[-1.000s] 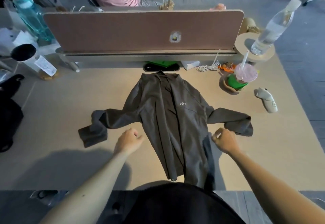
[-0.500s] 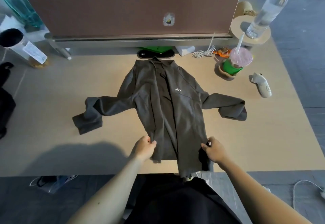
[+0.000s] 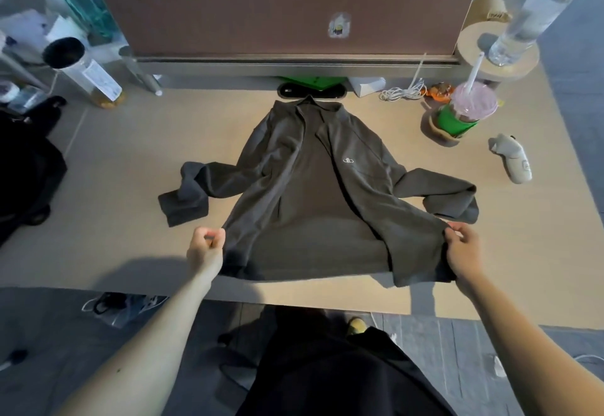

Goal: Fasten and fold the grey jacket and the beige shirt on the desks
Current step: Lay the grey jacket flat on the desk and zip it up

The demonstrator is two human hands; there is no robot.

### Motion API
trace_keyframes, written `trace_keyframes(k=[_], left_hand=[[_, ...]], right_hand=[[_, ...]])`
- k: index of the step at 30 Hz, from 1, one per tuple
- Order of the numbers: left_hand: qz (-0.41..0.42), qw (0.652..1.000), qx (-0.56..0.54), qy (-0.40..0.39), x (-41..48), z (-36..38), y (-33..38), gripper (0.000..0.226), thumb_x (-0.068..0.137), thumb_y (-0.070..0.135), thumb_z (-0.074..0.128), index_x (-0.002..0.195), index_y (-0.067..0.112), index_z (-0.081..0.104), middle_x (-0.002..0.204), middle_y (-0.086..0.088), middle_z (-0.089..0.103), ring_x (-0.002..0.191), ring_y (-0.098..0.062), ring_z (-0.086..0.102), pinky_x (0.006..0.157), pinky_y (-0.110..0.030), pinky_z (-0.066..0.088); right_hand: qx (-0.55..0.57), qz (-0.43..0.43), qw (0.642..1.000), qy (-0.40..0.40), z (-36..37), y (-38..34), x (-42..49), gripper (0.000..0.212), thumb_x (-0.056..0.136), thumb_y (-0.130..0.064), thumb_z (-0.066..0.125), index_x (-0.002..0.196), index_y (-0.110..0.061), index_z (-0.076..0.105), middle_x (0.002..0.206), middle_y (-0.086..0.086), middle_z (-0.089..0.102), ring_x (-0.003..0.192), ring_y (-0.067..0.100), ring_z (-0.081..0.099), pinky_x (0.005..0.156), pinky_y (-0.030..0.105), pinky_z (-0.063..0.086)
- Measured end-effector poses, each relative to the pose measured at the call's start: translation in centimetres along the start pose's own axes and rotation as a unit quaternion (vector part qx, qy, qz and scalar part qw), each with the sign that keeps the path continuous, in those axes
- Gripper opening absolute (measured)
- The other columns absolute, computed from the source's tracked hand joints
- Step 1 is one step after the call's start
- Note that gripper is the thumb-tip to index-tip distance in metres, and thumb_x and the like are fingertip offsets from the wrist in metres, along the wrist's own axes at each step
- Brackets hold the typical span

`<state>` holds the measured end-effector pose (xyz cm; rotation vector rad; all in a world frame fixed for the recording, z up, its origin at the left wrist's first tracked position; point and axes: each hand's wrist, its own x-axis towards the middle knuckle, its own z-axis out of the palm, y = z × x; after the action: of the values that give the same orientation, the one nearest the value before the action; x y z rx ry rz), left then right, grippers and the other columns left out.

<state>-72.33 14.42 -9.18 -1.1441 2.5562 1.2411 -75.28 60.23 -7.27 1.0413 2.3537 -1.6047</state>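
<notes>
A dark grey zip-front jacket [image 3: 310, 193] lies face up in the middle of a light tan wooden desk [image 3: 114, 160]. Its collar points toward the brown felt partition panel [image 3: 284, 13] at the far side, and its hem lies close to the near edge. The front is unfastened. The two panels are spread apart, showing a darker lining between them, and a small pale logo sits on the chest of the panel on the right. Both sleeves stretch outward on the desk. The one on the left ends in a folded-over cuff, and the one on the right doubles back on itself.

The person's left hand [image 3: 206, 249] has curled fingers that pinch the lower outer edge of the left panel. The right hand [image 3: 462, 252] grasps the bottom corner of the right panel, with the cloth bunched under its fingers and lifted slightly off the desk. Both bare forearms reach in from the near side.

To the right, well apart from the jacket, stand a pink-lidded plastic cup with a green sleeve [image 3: 467, 115] and a white straw. A small off-white handheld gadget [image 3: 514, 162] lies on its side nearby. A clear plastic water bottle [image 3: 536, 13] stands on a round wooden stand [image 3: 519, 66]. A coiled white cable [image 3: 402, 92] lies by the partition, and a teal translucent bottle [image 3: 85, 0] stands at the far left.
</notes>
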Motion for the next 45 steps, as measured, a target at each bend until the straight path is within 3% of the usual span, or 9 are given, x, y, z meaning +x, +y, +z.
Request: trace_keyframes(k=[7,10,15,21,27,30,34,39,45], left_hand=[[0.051,0.991,0.125,-0.018,-0.6,0.8,-1.2,0.019,0.087,0.015,0.070,0.089,0.010,0.052,0.094,-0.010,0.056,0.084,-0.029,0.057,0.068,-0.036,0.044],[0.139,0.977,0.153,-0.059,-1.7,2.2,-0.7,0.023,0.083,0.017,0.074,0.077,0.012,0.053,0.078,-0.006,0.055,0.073,-0.026,0.054,0.065,-0.032,0.040],[0.116,0.952,0.220,-0.178,-3.0,5.1,-1.5,0.041,0.075,0.038,0.080,0.095,0.018,0.051,0.095,0.000,0.050,0.088,-0.022,0.055,0.078,-0.038,0.050],[0.098,0.948,0.260,-0.154,-2.5,5.3,-1.5,0.034,0.079,0.007,0.063,0.108,0.017,0.048,0.108,-0.008,0.054,0.096,-0.034,0.059,0.081,-0.045,0.052],[0.099,0.972,0.174,-0.126,-2.4,2.7,0.3,0.022,0.084,0.007,0.062,0.104,0.017,0.060,0.088,0.000,0.064,0.084,-0.025,0.063,0.075,-0.034,0.052],[0.151,0.979,0.092,-0.101,-3.5,1.3,1.7,0.022,0.080,0.006,0.066,0.094,0.022,0.061,0.086,0.003,0.068,0.083,-0.020,0.065,0.074,-0.032,0.052],[0.246,0.966,0.031,-0.078,-6.3,1.3,3.8,0.017,0.080,0.011,0.074,0.089,0.022,0.066,0.078,0.012,0.066,0.073,-0.009,0.062,0.065,-0.022,0.049],[0.230,0.951,0.059,-0.199,-8.4,5.9,3.2,0.019,0.080,0.014,0.077,0.091,0.024,0.067,0.077,0.016,0.064,0.065,-0.012,0.060,0.064,-0.024,0.052],[0.197,0.926,0.161,-0.279,-9.9,9.6,2.4,0.021,0.091,0.025,0.065,0.109,0.016,0.070,0.110,0.001,0.062,0.099,-0.017,0.060,0.086,-0.021,0.042]], right_hand=[[-0.281,-0.006,0.959,-0.026,0.6,3.4,0.6,0.017,0.091,-0.010,0.058,0.108,-0.012,0.056,0.108,0.021,0.058,0.099,0.040,0.056,0.088,0.046,0.047],[-0.322,-0.098,0.940,-0.055,2.1,2.0,-1.6,0.014,0.087,-0.012,0.064,0.098,-0.012,0.056,0.097,0.018,0.058,0.092,0.040,0.057,0.077,0.040,0.044],[-0.473,-0.118,0.850,-0.200,5.9,1.9,-5.1,0.048,0.078,-0.064,0.062,0.104,-0.024,0.052,0.100,0.002,0.061,0.097,0.029,0.063,0.069,0.034,0.043],[-0.541,-0.106,0.814,-0.185,7.5,2.4,-6.6,0.032,0.089,-0.030,0.057,0.114,-0.013,0.046,0.115,0.010,0.058,0.105,0.038,0.060,0.074,0.040,0.046],[-0.366,-0.074,0.901,-0.219,6.7,1.7,-4.0,0.008,0.088,-0.013,0.056,0.086,-0.011,0.064,0.089,0.016,0.068,0.093,0.036,0.063,0.072,0.036,0.043],[-0.147,-0.010,0.958,-0.247,5.7,0.2,-3.9,0.029,0.090,0.001,0.048,0.065,-0.010,0.059,0.065,0.011,0.057,0.069,0.028,0.052,0.062,0.034,0.038],[0.120,0.047,0.939,-0.319,5.1,-3.0,-5.4,0.022,0.100,-0.002,0.043,0.095,0.006,0.063,0.079,0.014,0.063,0.068,0.024,0.060,0.062,0.029,0.049],[0.026,0.035,0.964,-0.264,8.5,-2.1,-5.6,0.012,0.097,-0.005,0.055,0.089,-0.013,0.062,0.072,0.006,0.060,0.059,0.017,0.055,0.055,0.025,0.045],[-0.023,0.101,0.957,-0.272,10.1,0.9,-5.3,0.015,0.093,0.004,0.057,0.104,-0.005,0.053,0.070,0.007,0.058,0.053,0.013,0.055,0.052,0.022,0.044]])
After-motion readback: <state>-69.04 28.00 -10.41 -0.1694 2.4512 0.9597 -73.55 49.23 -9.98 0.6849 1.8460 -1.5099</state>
